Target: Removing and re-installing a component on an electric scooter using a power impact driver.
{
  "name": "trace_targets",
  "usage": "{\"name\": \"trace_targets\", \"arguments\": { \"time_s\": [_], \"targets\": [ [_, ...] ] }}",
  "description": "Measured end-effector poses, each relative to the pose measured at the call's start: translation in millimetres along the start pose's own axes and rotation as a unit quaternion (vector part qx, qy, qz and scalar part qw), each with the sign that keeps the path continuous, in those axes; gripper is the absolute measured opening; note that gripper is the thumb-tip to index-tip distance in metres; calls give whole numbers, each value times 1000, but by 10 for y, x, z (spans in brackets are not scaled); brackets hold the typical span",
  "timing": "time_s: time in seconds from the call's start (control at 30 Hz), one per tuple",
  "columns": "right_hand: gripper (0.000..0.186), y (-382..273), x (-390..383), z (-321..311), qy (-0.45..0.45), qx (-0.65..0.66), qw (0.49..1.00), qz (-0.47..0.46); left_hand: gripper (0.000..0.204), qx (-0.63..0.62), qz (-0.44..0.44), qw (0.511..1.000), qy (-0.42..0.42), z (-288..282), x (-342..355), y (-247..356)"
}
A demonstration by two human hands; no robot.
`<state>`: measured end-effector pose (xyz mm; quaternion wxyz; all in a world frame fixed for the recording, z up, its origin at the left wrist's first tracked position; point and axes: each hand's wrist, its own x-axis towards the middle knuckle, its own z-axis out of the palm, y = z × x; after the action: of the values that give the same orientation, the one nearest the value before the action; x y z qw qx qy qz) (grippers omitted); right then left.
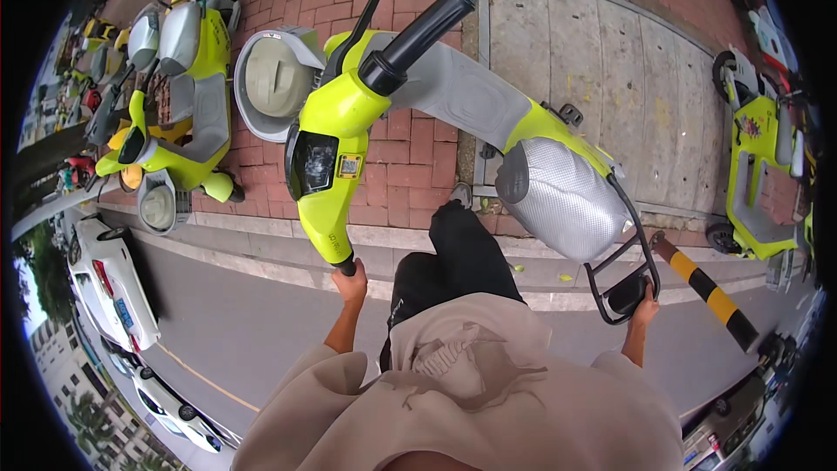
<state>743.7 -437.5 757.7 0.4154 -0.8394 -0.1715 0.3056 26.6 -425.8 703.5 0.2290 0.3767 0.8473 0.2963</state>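
A lime-green electric scooter (349, 113) stands in front of me, its front end to the left and its tail to the right. My left hand (351, 283) is closed round the near handlebar grip (349, 265). On the right, my right hand (645, 305) grips the black rear rack (639, 235) behind the silver-covered seat (567, 196). The far handlebar grip (427, 30), with a brake lever beside it, has no hand on it. A pale helmet (277, 77) sits in the grey front basket (250, 118).
More lime-green scooters (209, 105) are parked to the left, and another scooter (750, 183) stands at the right. Near it lies a yellow-and-black striped bar (704, 290). A stone kerb (235, 244) separates the red brick pavement (397, 174) from the road, where white cars (113, 283) stand.
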Motion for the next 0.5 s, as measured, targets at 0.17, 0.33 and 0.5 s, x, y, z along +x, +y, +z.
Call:
{"name": "trace_targets", "arguments": {
  "time_s": [0.17, 0.33, 0.5],
  "targets": [
    [31, 455, -1200, 44, 138, 36, 985, 95, 27, 55, 82, 989, -108, 35, 1340, -19],
    [31, 581, -2441, 652, 253, 61, 947, 189, 27, 4, 99, 968, -229, 245, 2469, 762],
    [30, 945, -3628, 1478, 344, 137, 901, 224, 26, 53, 193, 932, -304, 664, 3533, 1492]
  ]
}}
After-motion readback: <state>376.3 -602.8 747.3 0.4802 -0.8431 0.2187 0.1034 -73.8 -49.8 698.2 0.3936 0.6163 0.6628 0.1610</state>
